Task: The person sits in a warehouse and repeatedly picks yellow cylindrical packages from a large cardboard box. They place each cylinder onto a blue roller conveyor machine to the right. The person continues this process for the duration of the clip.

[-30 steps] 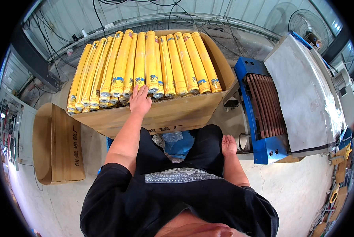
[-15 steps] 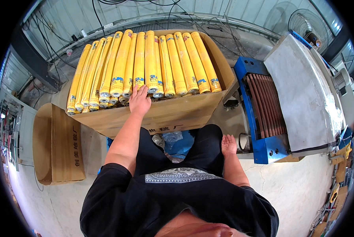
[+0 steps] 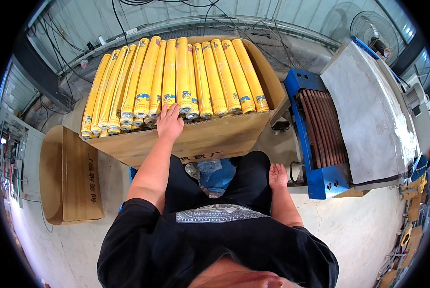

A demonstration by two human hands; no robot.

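Several long yellow printed rolls (image 3: 182,72) lie side by side in a large open cardboard box (image 3: 191,137) in front of me. Grey round ends show on many of them, with more rolls packed underneath. My left hand (image 3: 170,122) rests at the box's near edge, its stretched fingers touching the lower end of a roll near the middle. It grips nothing. Beside my right thigh, my right hand (image 3: 278,176) lies with its palm turned up and fingers extended, holding nothing.
At the left stands a second cardboard box (image 3: 83,177). To the right is a blue-framed machine (image 3: 327,182) with brown rollers (image 3: 323,127) and a grey sheet cover (image 3: 368,110). A fan (image 3: 375,38) stands behind it. Black cables (image 3: 119,24) hang along the far wall.
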